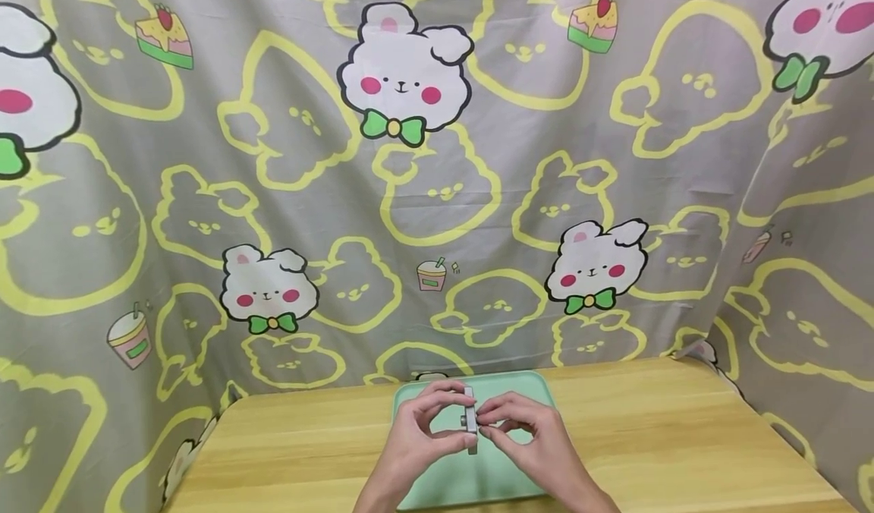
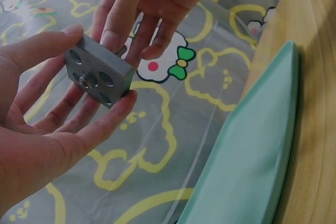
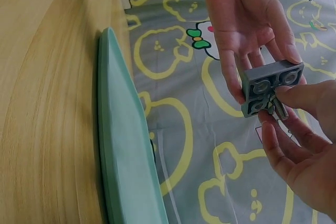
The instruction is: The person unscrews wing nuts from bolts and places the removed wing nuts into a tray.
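Note:
A grey metal block (image 1: 470,407) is held upright above the tray by the left hand (image 1: 423,429), thumb at its lower end and fingers at its upper end. In the left wrist view the block (image 2: 94,64) shows several round holes and a screw-like piece (image 2: 87,80) at its middle; the left hand (image 2: 47,108) grips its edges. The right hand (image 1: 536,437) is at the other face. In the right wrist view a threaded screw (image 3: 281,107) sticks out of the block (image 3: 270,72), with the thumb and fingers of the right hand (image 3: 307,140) around it.
A light green tray (image 1: 505,490) lies on the wooden table (image 1: 655,437) under the hands. Behind and at both sides hangs a grey curtain (image 1: 410,308) with yellow outlines and white cartoon animals.

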Demonstrator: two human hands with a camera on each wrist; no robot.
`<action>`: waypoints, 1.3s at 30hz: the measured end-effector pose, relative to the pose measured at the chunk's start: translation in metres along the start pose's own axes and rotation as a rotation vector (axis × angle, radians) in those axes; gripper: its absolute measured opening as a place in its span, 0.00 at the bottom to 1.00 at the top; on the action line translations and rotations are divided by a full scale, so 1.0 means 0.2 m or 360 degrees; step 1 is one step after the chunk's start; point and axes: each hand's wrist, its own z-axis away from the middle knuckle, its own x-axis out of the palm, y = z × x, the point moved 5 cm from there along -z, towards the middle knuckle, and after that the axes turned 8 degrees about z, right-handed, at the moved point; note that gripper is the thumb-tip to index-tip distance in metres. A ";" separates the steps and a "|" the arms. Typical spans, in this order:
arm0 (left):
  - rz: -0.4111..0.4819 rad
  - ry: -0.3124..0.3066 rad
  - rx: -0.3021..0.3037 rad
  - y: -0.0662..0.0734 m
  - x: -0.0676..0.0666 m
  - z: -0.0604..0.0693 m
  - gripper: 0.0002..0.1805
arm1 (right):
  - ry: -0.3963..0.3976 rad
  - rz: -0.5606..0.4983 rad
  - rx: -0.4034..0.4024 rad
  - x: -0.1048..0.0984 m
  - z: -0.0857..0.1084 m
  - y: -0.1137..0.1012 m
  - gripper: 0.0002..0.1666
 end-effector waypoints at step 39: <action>-0.0174 -0.0034 0.0014 0.00 0.04 0.00 0.21 | -0.0352 -0.0416 0.0779 0.01 0.02 0.12 0.15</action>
